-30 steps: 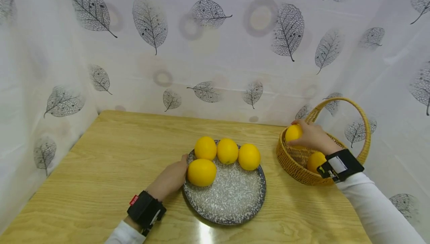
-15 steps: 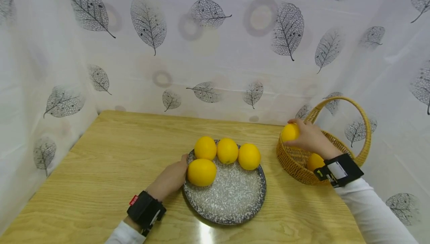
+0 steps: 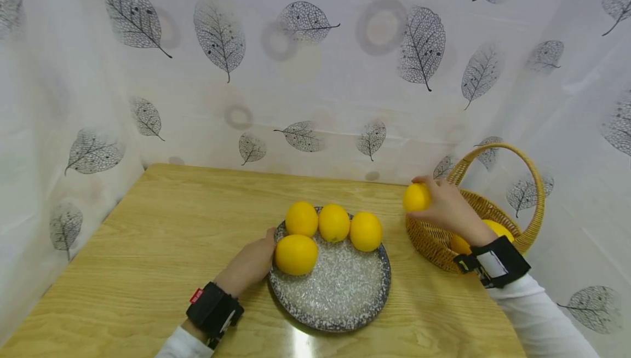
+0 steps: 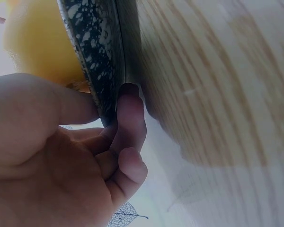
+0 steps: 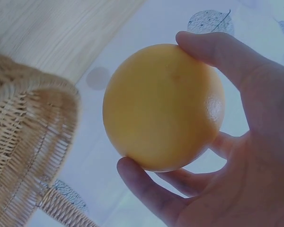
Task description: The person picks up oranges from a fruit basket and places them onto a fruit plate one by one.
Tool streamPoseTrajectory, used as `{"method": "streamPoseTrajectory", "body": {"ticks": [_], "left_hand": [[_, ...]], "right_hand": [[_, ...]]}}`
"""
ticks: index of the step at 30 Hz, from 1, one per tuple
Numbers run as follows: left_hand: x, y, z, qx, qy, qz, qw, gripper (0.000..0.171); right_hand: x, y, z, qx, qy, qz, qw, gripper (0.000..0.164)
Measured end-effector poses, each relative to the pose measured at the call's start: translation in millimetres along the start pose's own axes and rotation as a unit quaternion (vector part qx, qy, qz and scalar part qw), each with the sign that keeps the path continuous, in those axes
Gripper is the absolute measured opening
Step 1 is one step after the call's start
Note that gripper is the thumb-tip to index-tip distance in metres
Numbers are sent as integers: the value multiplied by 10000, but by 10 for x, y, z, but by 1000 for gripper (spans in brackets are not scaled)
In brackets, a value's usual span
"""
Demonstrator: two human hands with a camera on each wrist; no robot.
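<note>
My right hand (image 3: 446, 205) holds an orange (image 3: 416, 197) over the left rim of the wicker basket (image 3: 428, 243). In the right wrist view, thumb and fingers curl around that orange (image 5: 163, 108), which is apart from the basket wall (image 5: 42, 137). My left hand (image 3: 252, 261) grips the left edge of a speckled grey plate (image 3: 345, 292). Its thumb lies on top of the plate's dark rim (image 4: 92, 52) and its fingers are beneath, in the left wrist view (image 4: 47, 127). Several oranges sit along the plate's back and left, one of them an oblong orange (image 3: 297, 255) nearest my left hand.
More yellow-orange fruit (image 3: 498, 229) lies inside the basket, partly hidden by my right wrist. The basket's tall arched handle (image 3: 534, 194) rises on its right side. A leaf-patterned curtain (image 3: 315, 84) hangs behind the wooden table (image 3: 172, 226).
My right hand has lifted the orange and carried it left, from inside the basket to just past its rim. The left hand and the plate have stayed still.
</note>
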State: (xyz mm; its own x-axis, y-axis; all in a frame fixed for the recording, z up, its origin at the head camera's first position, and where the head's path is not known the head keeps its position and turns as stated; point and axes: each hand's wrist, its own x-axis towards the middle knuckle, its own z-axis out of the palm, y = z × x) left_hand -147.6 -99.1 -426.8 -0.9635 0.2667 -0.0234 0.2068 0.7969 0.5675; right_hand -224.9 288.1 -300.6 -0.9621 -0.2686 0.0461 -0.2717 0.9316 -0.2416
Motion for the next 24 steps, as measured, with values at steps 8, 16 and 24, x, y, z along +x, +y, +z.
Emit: {"method": "streamPoseTrajectory", "body": {"ticks": [8, 16, 24], "left_hand": [[-3, 5, -16, 46, 5, 36, 10000, 44], [0, 7, -15, 41, -3, -7, 10000, 43], [9, 10, -19, 146, -18, -11, 9999, 45]], "right_hand": [[-88, -206, 73, 197, 150, -29, 9997, 79], [-139, -412, 136, 110, 228, -91, 9996, 78], [-210, -611, 180, 199, 307, -242, 9990, 78]]}}
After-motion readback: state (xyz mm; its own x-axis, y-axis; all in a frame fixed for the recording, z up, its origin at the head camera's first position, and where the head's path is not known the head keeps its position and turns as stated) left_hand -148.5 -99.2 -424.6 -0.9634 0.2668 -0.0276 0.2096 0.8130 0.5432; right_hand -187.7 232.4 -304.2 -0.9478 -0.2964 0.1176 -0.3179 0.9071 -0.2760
